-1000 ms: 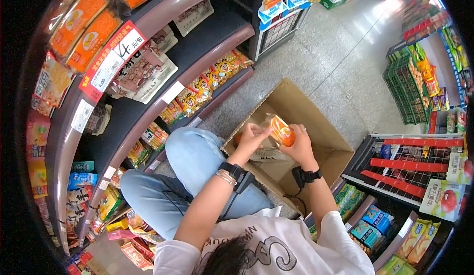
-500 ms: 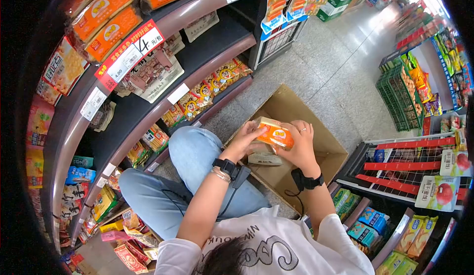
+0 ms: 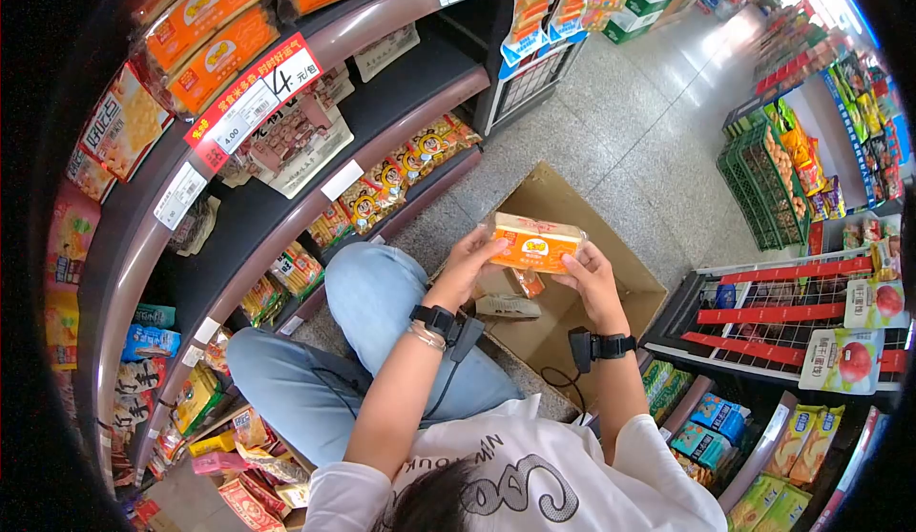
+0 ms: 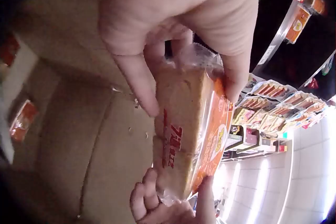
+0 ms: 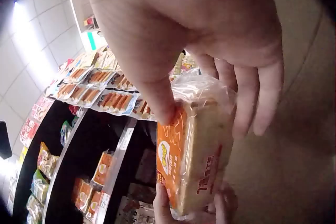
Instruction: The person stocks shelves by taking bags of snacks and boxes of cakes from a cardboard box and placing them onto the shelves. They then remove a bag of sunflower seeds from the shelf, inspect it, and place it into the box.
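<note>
**Orange packet lifted out of the cardboard box, not yet set down anywhere**

Orange-labelled and wrapped in clear film, the packet hangs level above the cardboard box in the head view. The left hand pinches one end and the right hand pinches the other, and the label faces up. Down inside the box lie a grey packet and a small orange one, so I'd say there is more to lift out. The shelves stand to the left of the box, and on the top one sit orange packs that look like the same sort.

From the left wrist, the left hand has thumb and fingers curled round the crimped end of the packet; the pale cake shows through the film beside the label. The right hand's fingertips grip the far end. The box floor lies below, with one small packet in a corner.

From the right wrist, the right hand clasps its end of the packet, thumb on the label side and fingers on the other. The left hand's fingers show at the far end, and stocked shelves stand beyond the box.

My reading: this packet is clear of the box and rests on no shelf, so that is as far as things stand.
</note>
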`<state>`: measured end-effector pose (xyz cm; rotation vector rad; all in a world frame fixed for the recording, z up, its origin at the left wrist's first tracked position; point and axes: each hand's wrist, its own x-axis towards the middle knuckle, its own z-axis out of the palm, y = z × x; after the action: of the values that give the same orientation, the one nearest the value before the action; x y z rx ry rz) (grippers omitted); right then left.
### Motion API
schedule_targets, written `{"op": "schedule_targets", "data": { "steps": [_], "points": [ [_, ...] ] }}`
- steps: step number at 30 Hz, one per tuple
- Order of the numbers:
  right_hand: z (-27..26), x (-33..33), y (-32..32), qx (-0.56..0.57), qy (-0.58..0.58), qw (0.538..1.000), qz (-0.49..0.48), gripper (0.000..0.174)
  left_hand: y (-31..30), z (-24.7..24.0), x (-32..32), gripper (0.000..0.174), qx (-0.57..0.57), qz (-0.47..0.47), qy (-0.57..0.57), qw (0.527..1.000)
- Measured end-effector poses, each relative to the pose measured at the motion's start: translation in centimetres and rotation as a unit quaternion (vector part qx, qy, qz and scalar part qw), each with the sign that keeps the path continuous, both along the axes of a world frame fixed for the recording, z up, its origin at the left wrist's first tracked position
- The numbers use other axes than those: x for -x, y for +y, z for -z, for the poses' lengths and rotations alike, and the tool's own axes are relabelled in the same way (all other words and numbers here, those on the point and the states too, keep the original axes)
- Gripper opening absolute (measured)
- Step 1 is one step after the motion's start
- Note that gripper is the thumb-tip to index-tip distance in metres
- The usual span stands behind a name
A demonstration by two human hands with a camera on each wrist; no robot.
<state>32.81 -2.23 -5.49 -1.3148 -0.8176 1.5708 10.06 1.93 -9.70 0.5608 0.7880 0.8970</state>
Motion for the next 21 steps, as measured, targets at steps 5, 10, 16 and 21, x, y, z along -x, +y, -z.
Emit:
{"op": "schedule_targets", "data": {
  "steps": [5, 10, 16, 21],
  "points": [
    [0.2, 0.3, -0.3, -0.025, -0.028, 0.999, -0.018, 0.045, 0.2, 1.0, 0.4, 0.059, 0.004, 0.018, -0.067, 0.998],
    [0.9, 0.5, -0.4, -0.073, -0.024, 0.997, -0.012, 0.049, 0.0, 0.2, 0.5, 0.062, 0.013, 0.046, -0.002, 0.999],
    [1.1, 0.5, -0.7, -0.077, -0.052, 0.996, -0.015, 0.051, -0.1, 0.2, 0.6, 0.059, 0.015, 0.057, 0.03, 0.998],
    [-0.1, 1.4, -0.7, -0.107, -0.061, 0.992, -0.016, 0.049, -0.1, 0.5, 0.6, 0.058, 0.005, 0.034, -0.02, 0.999]
  ]
}}
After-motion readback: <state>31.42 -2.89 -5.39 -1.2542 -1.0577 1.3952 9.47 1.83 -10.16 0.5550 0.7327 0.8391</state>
